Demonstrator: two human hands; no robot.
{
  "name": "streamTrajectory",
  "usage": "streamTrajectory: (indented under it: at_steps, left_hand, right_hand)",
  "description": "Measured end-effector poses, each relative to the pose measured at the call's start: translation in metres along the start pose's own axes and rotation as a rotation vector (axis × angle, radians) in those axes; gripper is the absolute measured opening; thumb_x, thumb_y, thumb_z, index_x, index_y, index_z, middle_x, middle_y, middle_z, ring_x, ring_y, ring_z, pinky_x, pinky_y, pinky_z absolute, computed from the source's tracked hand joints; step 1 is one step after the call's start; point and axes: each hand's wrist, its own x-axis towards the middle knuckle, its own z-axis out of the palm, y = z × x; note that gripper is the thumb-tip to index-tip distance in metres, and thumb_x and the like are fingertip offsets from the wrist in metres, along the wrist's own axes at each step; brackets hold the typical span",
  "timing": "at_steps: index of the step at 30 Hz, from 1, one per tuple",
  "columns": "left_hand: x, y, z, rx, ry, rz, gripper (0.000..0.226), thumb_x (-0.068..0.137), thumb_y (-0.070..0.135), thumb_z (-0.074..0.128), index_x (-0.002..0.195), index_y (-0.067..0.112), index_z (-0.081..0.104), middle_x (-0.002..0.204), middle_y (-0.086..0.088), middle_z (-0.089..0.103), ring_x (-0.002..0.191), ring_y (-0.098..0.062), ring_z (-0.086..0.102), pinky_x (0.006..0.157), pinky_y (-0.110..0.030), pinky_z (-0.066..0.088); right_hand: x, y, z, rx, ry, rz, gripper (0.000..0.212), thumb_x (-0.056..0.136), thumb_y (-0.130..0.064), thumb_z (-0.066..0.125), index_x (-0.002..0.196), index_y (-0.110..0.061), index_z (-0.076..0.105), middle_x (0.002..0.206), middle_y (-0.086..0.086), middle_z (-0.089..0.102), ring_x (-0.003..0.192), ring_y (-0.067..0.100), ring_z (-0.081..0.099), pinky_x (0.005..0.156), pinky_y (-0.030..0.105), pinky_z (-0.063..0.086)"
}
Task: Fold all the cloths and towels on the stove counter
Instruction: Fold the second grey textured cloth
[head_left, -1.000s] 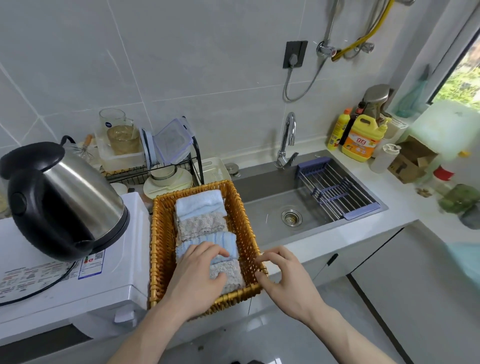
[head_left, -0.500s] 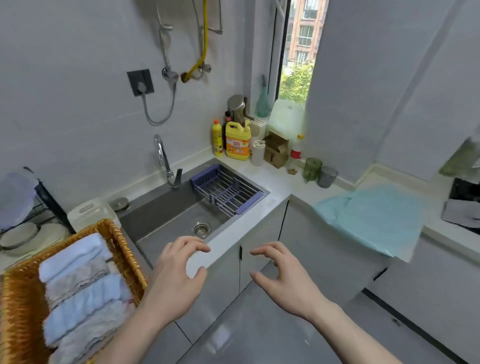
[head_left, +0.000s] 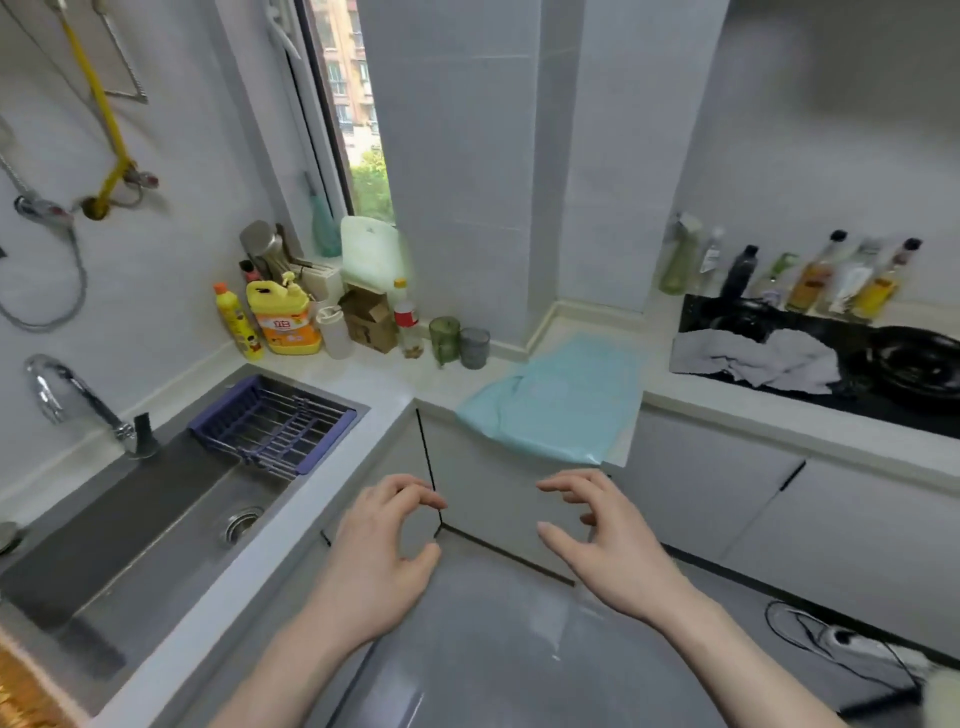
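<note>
A light blue cloth (head_left: 558, 397) lies spread on the corner counter, its front edge hanging over the cabinet. A crumpled grey cloth (head_left: 758, 358) lies on the black stove top (head_left: 779, 322) to the right. My left hand (head_left: 382, 545) and my right hand (head_left: 605, 535) hover in the air in front of the cabinets, below the blue cloth. Both have loosely curled fingers and hold nothing. A corner of the wicker basket (head_left: 21, 691) shows at the bottom left.
A steel sink (head_left: 156, 525) with a purple drain rack (head_left: 275, 428) and a tap (head_left: 67, 397) is on the left. Detergent bottles (head_left: 283, 319), a carton and cups (head_left: 460, 340) crowd the window corner. Several bottles (head_left: 810, 275) and a black pan (head_left: 919, 364) stand by the stove. A power strip (head_left: 852, 642) lies on the floor.
My view has swung right, from the basket of folded towels past the sink to the stove counter. Both hands left the basket and now hover empty in front of the cabinets.
</note>
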Motion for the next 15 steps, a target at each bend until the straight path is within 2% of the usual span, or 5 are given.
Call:
streamTrajectory:
  at_steps: [4,8,12,15]
  left_hand:
    - [0.05,0.029,0.037,0.005,-0.123,0.102,0.037,0.079,0.024,0.065,0.11,0.043,0.058,0.126,0.028,0.045,0.122,-0.001,0.043,0.103,-0.028,0.038]
    - [0.108,0.061,0.083,-0.017,-0.227,0.2,0.037,0.077,0.029,0.062,0.111,0.042,0.059,0.125,0.03,0.044,0.12,0.002,0.043,0.102,-0.024,0.037]
    - [0.167,0.097,0.135,-0.068,-0.298,0.269,0.038,0.078,0.024,0.064,0.112,0.04,0.06,0.125,0.029,0.045,0.118,0.001,0.043,0.098,-0.009,0.027]
    - [0.208,0.118,0.168,-0.111,-0.346,0.291,0.037,0.079,0.022,0.061,0.111,0.041,0.06,0.123,0.033,0.043,0.116,0.004,0.042,0.097,-0.01,0.028]
  right_hand:
    - [-0.009,0.038,-0.043,0.022,0.124,0.087,0.033,0.09,-0.039,0.071,0.12,-0.047,0.059,0.126,-0.031,0.049,0.118,-0.008,0.052,0.101,0.02,0.044]
    - [-0.017,0.077,-0.084,0.031,0.238,0.189,0.033,0.09,-0.035,0.072,0.118,-0.046,0.06,0.126,-0.032,0.049,0.118,-0.01,0.052,0.099,0.015,0.041]
    - [-0.008,0.118,-0.124,0.011,0.326,0.298,0.033,0.09,-0.036,0.073,0.118,-0.048,0.06,0.126,-0.032,0.049,0.116,-0.007,0.053,0.096,0.02,0.045]
    - [0.015,0.14,-0.153,-0.008,0.37,0.329,0.034,0.089,-0.035,0.074,0.119,-0.046,0.061,0.124,-0.032,0.05,0.115,-0.006,0.054,0.094,0.02,0.047]
